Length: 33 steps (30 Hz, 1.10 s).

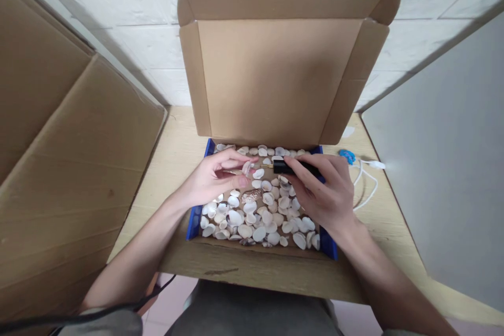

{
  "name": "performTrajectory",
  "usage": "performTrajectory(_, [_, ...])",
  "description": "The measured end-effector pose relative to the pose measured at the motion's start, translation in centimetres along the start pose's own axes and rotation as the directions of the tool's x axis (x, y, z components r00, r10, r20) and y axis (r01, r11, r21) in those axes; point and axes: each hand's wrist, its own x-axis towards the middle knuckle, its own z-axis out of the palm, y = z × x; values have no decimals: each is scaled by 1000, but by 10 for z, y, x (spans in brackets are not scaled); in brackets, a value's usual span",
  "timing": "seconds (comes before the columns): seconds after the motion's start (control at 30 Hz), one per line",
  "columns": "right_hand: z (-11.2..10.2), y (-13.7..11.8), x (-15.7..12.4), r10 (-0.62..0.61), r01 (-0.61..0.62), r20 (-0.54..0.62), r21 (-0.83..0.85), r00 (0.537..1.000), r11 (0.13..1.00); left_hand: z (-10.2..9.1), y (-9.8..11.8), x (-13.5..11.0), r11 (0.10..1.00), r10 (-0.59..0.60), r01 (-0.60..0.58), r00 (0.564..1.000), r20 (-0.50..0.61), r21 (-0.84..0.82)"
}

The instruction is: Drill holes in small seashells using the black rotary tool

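Observation:
My left hand (222,174) pinches a small seashell (247,168) between thumb and fingers, above the left part of a shallow cardboard box (275,250) with blue sides. In my right hand (325,184) is a black mini drill (284,167), held like a pen. Its brass-coloured tip points left at the seashell; whether the two touch I cannot tell. Many loose white and cream shells (244,231) cover the box floor below both hands. A longer brown patterned shell (251,196) lies among them near the middle.
The box's lid (275,79) stands raised at the back, close to a white wall (153,42). A white cable (368,197) and a small blue object (347,156) lie right of the box. Large cardboard (79,152) borders the left; a grey panel (444,142) borders the right.

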Motion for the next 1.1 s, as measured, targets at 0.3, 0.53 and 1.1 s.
performTrajectory(0.3, [7,-6,0,-83,68,177,90,981,994,8,1,2,991,-42,44,999,-17,130])
performTrajectory(0.53, [8,-7,1,-81,56,224,118,971,991,5,0,1,987,6,-5,1000,-10,161])
performTrajectory(1.1, [5,-5,1,-30,-1,247,125,969,992,3,-1,1,991,10,-7,1000,-23,136])
